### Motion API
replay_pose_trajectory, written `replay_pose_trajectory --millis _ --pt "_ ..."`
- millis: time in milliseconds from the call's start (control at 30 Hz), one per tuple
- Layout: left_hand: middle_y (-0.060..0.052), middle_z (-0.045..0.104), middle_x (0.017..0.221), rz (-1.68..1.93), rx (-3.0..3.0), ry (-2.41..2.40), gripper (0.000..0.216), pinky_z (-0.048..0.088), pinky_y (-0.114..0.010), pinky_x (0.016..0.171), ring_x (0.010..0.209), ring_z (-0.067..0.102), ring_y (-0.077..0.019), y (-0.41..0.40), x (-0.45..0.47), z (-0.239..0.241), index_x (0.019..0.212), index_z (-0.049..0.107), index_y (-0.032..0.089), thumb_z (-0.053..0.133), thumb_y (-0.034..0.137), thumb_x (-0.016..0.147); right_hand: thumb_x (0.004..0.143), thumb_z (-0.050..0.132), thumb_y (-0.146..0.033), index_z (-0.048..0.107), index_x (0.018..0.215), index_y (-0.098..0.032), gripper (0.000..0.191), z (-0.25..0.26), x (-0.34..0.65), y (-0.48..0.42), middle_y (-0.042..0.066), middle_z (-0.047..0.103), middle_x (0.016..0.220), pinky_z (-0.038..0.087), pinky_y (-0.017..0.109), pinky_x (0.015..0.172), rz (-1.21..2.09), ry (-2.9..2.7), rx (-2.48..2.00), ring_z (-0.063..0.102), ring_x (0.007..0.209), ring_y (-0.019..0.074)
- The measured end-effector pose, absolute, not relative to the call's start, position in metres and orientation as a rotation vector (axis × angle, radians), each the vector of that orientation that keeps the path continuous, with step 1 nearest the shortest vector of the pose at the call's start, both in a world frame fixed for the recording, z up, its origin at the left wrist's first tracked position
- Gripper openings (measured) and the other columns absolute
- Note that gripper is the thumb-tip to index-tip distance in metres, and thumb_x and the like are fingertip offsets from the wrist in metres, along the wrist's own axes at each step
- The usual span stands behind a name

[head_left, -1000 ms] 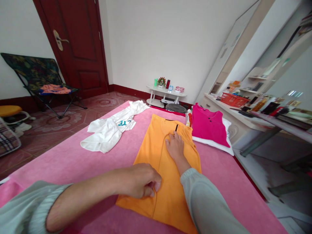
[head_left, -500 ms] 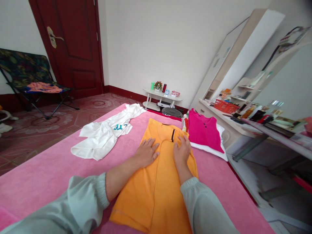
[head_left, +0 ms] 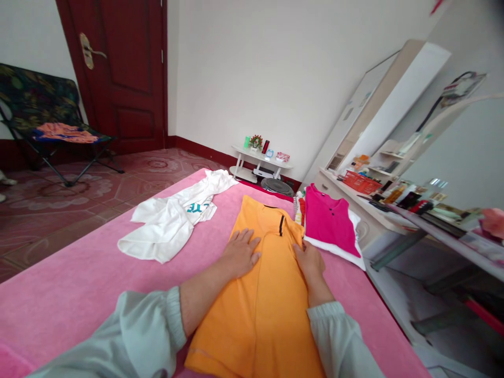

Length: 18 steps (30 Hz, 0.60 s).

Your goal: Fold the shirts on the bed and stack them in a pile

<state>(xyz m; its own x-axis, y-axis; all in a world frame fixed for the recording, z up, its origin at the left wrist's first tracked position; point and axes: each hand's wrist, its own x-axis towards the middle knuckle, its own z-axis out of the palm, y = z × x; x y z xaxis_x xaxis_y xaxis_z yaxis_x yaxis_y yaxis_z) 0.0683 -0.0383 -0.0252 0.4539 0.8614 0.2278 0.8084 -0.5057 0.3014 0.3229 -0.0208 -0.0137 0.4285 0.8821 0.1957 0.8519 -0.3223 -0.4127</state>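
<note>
Where the orange shirt (head_left: 263,299) lies folded lengthwise on the pink bedspread (head_left: 86,283), both hands rest on its far half. The left hand (head_left: 240,254) is spread flat, palm down, fingers splayed and gripping nothing. The right hand (head_left: 312,261) sits at the shirt's right edge with fingers bent toward the cloth, and I cannot tell whether it pinches that edge or only presses it. By my reading, this smoothing goes best with even pressure from the middle crease outward, the long edges kept aligned so no ridge is trapped. Out past the left hand, a white shirt (head_left: 173,223) lies crumpled. Just beyond the right hand, a magenta top (head_left: 328,223) sits on a white folded piece (head_left: 354,254). The pale sleeves (head_left: 149,336) partly cover the shirt's near hem, and the cloth hides the right fingertips.
</note>
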Motion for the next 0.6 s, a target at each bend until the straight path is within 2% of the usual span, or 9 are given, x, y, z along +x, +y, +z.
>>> replay_pose_trajectory --millis 100,167,233,300,400,500,600 --pt "-0.011 0.031 0.151 0.551 2.552 1.480 0.053 0.020 -0.048 0.113 0.139 0.025 -0.0284 -0.039 0.068 -0.026 0.138 0.043 0.021 0.031 0.046 0.093 0.080 0.046 -0.036 0.071 0.091 -0.013 0.036 -0.007 0.327 -0.011 0.009 0.070 0.078 0.045 0.028 0.060 0.109 -1.364 -2.050 0.065 0.076 0.0257" --pt "-0.011 0.032 0.150 0.558 2.550 1.479 0.053 0.019 -0.048 0.113 0.139 0.026 -0.0287 -0.039 0.067 -0.025 0.137 0.044 0.020 0.031 0.046 0.093 0.083 0.040 -0.032 0.070 0.091 -0.007 0.041 0.001 0.321 -0.002 0.011 0.069 0.078 0.046 0.029 0.062 0.064 -1.299 -1.983 0.063 0.076 0.0261" --pt "-0.011 0.033 0.149 0.570 2.543 1.466 0.053 0.019 -0.047 0.114 0.138 0.027 -0.0287 -0.039 0.067 -0.025 0.137 0.044 0.019 0.032 0.046 0.092 0.082 0.041 -0.030 0.067 0.101 -0.005 0.041 0.009 0.301 0.004 0.014 0.068 0.091 0.047 0.032 0.073 -0.006 -1.316 -1.950 0.062 0.087 0.0264" --pt "-0.011 0.034 0.149 0.583 2.536 1.451 0.053 0.019 -0.047 0.114 0.139 0.026 -0.0278 -0.039 0.066 -0.025 0.137 0.044 0.020 0.032 0.046 0.092 0.078 0.050 -0.027 0.066 0.108 -0.011 0.038 0.013 0.272 0.006 0.012 0.064 0.110 0.045 0.032 0.086 -0.022 -1.548 -1.831 0.058 0.103 0.0250" --pt "-0.010 0.034 0.149 0.592 2.527 1.443 0.052 0.019 -0.046 0.114 0.139 0.026 -0.0267 -0.039 0.065 -0.024 0.136 0.044 0.021 0.034 0.045 0.092 0.076 0.057 -0.027 0.069 0.102 -0.021 0.029 0.017 0.234 0.004 0.007 0.056 0.127 0.042 0.033 0.095 0.009 -1.960 -1.579 0.054 0.112 0.0215" --pt "-0.011 0.034 0.149 0.588 2.523 1.441 0.052 0.020 -0.047 0.113 0.139 0.026 -0.0270 -0.039 0.065 -0.024 0.136 0.045 0.020 0.035 0.045 0.091 0.081 0.051 -0.028 0.069 0.098 -0.021 0.026 0.020 0.231 0.006 0.007 0.062 0.117 0.046 0.033 0.088 -0.005 -1.903 -1.523 0.060 0.099 0.0194" --pt "-0.010 0.035 0.149 0.587 2.518 1.448 0.051 0.019 -0.047 0.113 0.139 0.026 -0.0272 -0.039 0.065 -0.024 0.135 0.045 0.021 0.036 0.045 0.091 0.079 0.052 -0.029 0.066 0.101 -0.016 0.029 0.018 0.251 0.020 0.008 0.068 0.101 0.049 0.031 0.079 0.049 -1.702 -1.658 0.064 0.082 0.0184"
